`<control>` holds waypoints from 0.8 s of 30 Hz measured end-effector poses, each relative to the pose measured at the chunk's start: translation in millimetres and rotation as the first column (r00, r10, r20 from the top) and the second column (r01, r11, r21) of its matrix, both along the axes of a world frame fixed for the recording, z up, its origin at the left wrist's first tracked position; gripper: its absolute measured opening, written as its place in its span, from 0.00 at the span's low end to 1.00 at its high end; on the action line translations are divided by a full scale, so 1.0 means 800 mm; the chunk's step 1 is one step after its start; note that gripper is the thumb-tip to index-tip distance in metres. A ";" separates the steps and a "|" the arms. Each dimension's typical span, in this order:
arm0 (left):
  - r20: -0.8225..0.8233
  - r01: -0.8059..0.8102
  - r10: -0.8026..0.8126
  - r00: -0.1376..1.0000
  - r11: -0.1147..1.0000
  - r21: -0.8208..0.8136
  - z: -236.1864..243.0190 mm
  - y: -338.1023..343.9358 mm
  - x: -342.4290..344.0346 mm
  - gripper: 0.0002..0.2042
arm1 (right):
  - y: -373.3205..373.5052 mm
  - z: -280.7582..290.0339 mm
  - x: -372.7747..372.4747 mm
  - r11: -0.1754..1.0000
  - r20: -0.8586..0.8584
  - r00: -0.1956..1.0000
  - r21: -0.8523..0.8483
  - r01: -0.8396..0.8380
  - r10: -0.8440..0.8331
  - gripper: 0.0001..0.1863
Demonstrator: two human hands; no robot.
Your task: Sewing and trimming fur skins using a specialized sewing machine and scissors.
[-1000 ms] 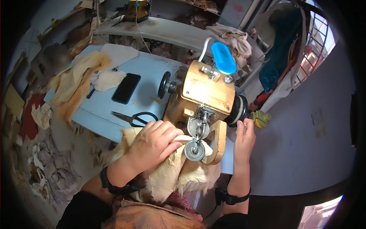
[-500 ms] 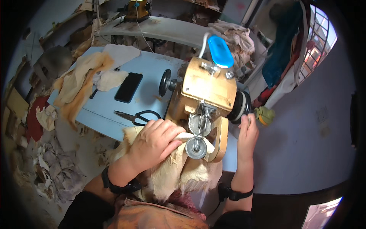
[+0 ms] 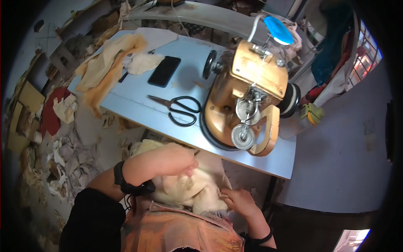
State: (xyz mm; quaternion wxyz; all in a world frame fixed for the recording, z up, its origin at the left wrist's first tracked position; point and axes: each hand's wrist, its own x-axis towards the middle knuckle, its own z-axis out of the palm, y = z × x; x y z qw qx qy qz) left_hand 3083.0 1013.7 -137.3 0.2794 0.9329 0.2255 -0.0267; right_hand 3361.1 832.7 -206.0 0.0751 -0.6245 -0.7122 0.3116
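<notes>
Left hand (image 3: 174,159) lies in lower centre of the frame, palm down, fingers curled and pressing on the cream fur piece (image 3: 189,187), which sits in the person's lap just below the table edge. Right hand (image 3: 239,200) is lower right of it, fingers pinched on the fur's right edge, so both hands hold the same piece. A dark band is on the left wrist.

Above the hands, at centre-right, stands the tan sewing machine (image 3: 252,96) w/ two round metal discs at its front, on the pale blue table (image 3: 138,105). A blue lamp (image 3: 278,30) is over the machine, upper right. Black scissors (image 3: 178,108) lie on the table just left of the machine base, not touching the hands. Further upper left: a black phone (image 3: 164,71), then a cream fabric heap (image 3: 107,67) near the table's left end. Floor at left has many scraps (image 3: 58,138).
</notes>
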 end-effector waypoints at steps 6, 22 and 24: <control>0.037 -0.135 0.164 0.986 0.905 -0.404 -0.020 -0.013 -0.048 0.12 | -0.023 0.043 -0.017 0.706 -0.353 0.783 0.347 0.618 -0.512 0.09; 0.277 0.022 0.704 0.654 0.348 -0.937 -0.002 -0.105 -0.095 0.14 | -0.051 0.056 -0.072 0.940 -0.817 0.481 -0.205 0.274 -0.319 0.05; 0.301 -0.076 0.621 0.723 0.505 -0.860 -0.001 -0.110 -0.103 0.15 | -0.059 0.078 -0.073 0.922 -0.886 0.313 -0.253 0.293 -0.342 0.09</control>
